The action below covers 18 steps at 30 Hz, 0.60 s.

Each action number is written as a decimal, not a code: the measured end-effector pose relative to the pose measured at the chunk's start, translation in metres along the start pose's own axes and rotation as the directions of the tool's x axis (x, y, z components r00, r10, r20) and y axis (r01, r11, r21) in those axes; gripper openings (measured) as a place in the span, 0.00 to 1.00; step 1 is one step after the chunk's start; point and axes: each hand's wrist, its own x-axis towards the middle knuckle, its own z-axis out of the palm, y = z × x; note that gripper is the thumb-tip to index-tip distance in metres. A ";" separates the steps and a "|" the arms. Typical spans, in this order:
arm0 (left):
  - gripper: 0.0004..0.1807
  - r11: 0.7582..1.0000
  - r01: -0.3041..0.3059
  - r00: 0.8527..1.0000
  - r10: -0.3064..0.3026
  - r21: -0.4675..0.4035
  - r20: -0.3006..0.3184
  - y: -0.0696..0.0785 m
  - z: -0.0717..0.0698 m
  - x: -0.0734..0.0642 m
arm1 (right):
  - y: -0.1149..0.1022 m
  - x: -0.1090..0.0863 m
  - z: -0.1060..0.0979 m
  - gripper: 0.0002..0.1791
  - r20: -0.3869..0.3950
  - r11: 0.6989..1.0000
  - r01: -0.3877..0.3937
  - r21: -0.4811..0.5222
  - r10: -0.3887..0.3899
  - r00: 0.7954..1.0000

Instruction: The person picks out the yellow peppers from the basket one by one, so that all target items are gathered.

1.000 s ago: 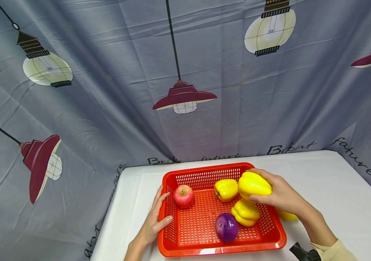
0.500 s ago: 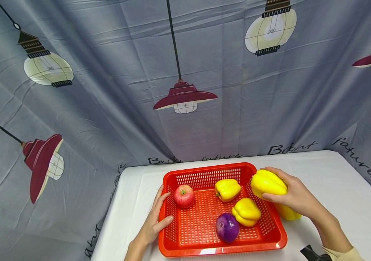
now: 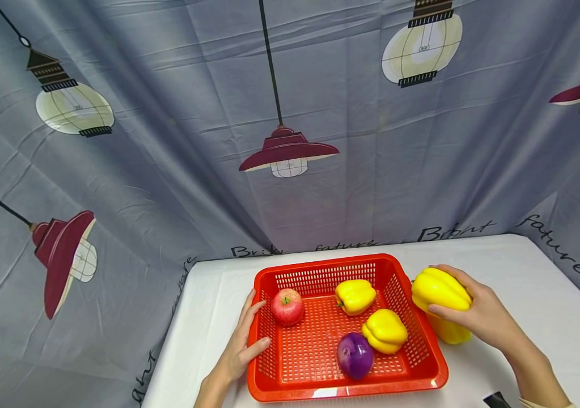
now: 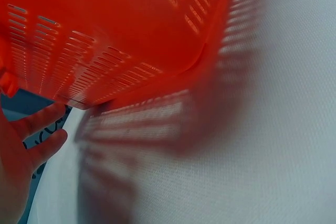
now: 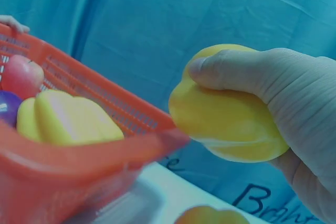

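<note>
My right hand grips a yellow bell pepper just outside the right rim of the red basket. In the right wrist view the thumb lies over this held pepper, level with the rim. Below it, a second yellow pepper sits on the table, partly hidden. At the basket's left side my left hand rests on the rim with fingers spread. Inside the basket are a red apple at the left, two yellow peppers, one farther back and one nearer, and a purple onion-like ball.
The basket stands on a white-covered table. Behind and beside the table hangs a grey-blue curtain printed with lamps and lettering. A black strap end shows near the right wrist.
My right hand has carried the yellow bell pepper rightward, from over the basket's inside to beyond its right rim. The left hand and the basket have stayed put.
</note>
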 end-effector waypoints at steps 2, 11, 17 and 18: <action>0.38 1.000 0.005 1.000 -0.005 -0.005 0.003 0.000 0.000 0.000 | 0.005 -0.003 -0.001 0.44 -0.013 1.000 -0.019 -0.001 0.019 1.000; 0.38 1.000 0.004 1.000 -0.004 0.000 0.002 -0.001 0.000 0.000 | 0.025 -0.013 -0.010 0.46 -0.051 0.994 -0.105 -0.027 0.103 0.993; 0.38 1.000 0.000 1.000 0.000 0.001 0.002 -0.002 0.000 0.000 | 0.034 -0.019 -0.015 0.47 -0.063 0.990 -0.135 -0.042 0.133 0.989; 0.38 1.000 0.000 1.000 0.000 -0.001 0.002 -0.002 0.000 0.000 | 0.036 -0.020 -0.016 0.48 -0.068 0.989 -0.139 -0.041 0.136 0.988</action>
